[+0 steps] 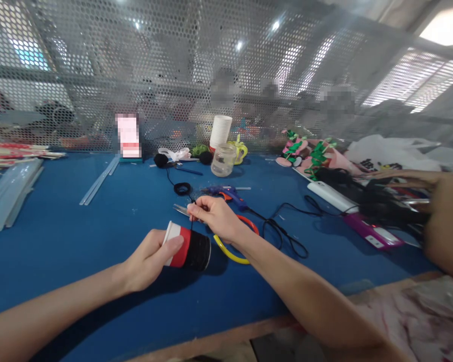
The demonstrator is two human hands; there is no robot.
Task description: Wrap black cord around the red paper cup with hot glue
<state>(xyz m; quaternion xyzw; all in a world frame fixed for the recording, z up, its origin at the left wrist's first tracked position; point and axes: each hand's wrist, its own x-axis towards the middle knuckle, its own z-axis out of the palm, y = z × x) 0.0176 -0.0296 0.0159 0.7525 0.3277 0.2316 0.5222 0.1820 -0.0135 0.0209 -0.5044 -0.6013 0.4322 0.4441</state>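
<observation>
My left hand is wrapped round a paper cup that lies tilted on its side above the table, its rim to the left. The cup is white at the rim, red in the middle and covered in black yarn toward its base. Above the cup, my right hand pinches a black yarn strand that runs down to the cup. A loose coil of black yarn rests on the table just beyond. Scissors lie by my right fingertips, their red and yellow handles partly hidden under my right hand and forearm.
A blue glue gun with a black cord lies behind my right hand. Farther back stand a clear jar and stacked white cups. Glue sticks lie left. At right are a purple power strip and another person's arm.
</observation>
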